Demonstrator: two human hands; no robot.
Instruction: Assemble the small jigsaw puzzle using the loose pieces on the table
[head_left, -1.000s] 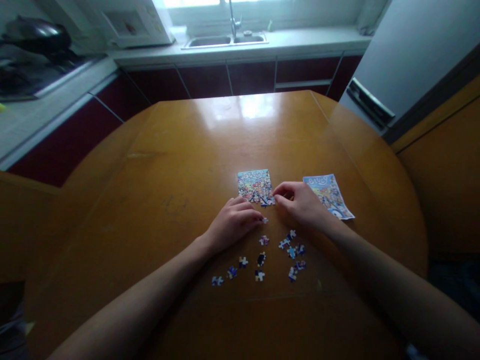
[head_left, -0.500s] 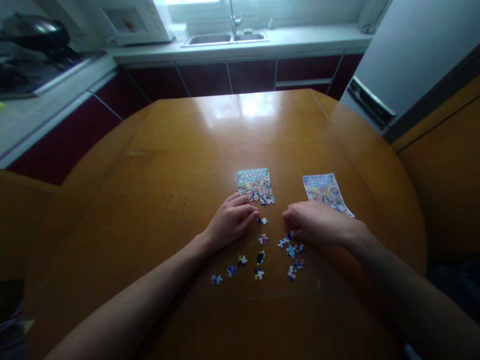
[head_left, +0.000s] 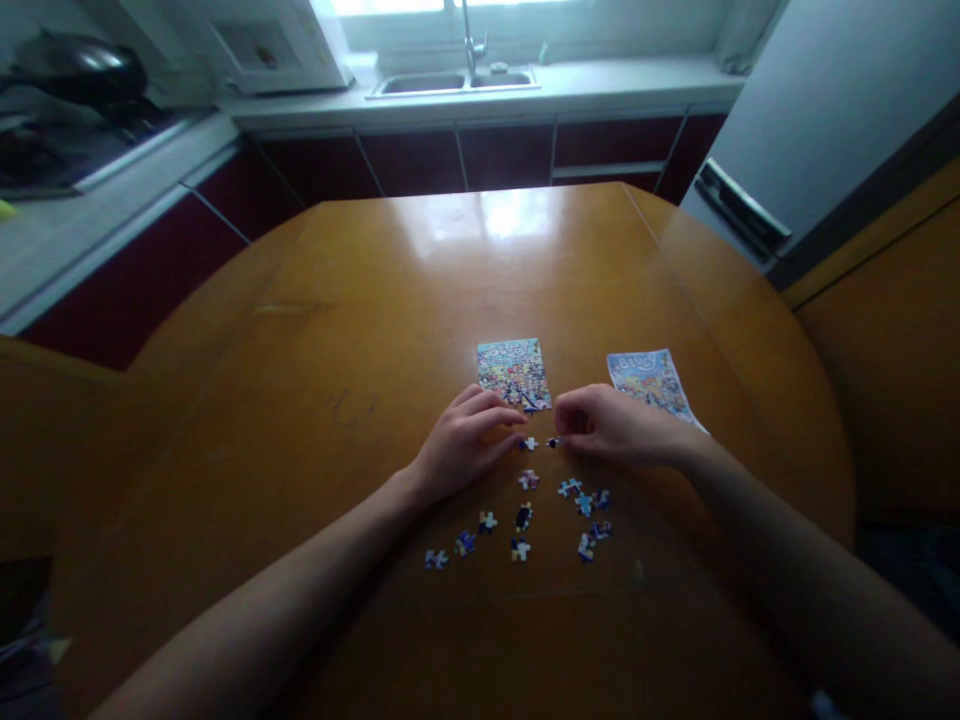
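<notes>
A partly built jigsaw puzzle lies on the round wooden table. My left hand rests just below it with curled fingers, its fingertips touching a loose piece. My right hand pinches a small dark puzzle piece between thumb and fingers, right beside that loose piece. Several more loose pieces are scattered on the table in front of both hands.
A printed reference picture lies to the right of the puzzle, partly behind my right wrist. Beyond the table runs a kitchen counter with a sink; a stove with a pan is at far left, a grey fridge at right.
My right hand left the puzzle's edge, dropped to the loose pieces at the right, and now holds a piece up near my left fingertips. My left hand stayed put.
</notes>
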